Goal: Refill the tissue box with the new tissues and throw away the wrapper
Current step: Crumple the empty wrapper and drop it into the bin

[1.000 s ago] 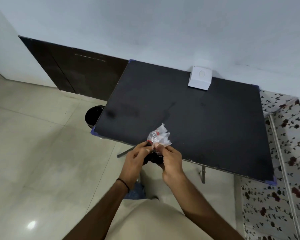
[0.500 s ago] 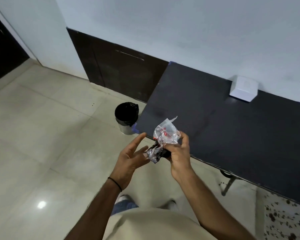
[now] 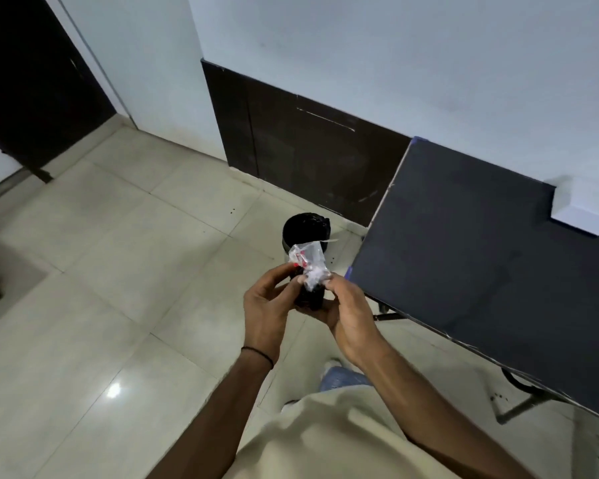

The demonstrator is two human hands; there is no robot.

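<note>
Both hands pinch the crumpled clear wrapper (image 3: 307, 262) — left hand (image 3: 268, 302) and right hand (image 3: 344, 307) each curled around its sides. Beyond it stands the black-lined bin (image 3: 306, 228) on the floor; the white tissue box (image 3: 583, 205) sits far right on the dark table (image 3: 481, 264).

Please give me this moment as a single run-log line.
stage: discarding wrapper | left hand: on wrapper | right hand: on wrapper | bin: on floor beyond hands | tissue box: on table
</note>
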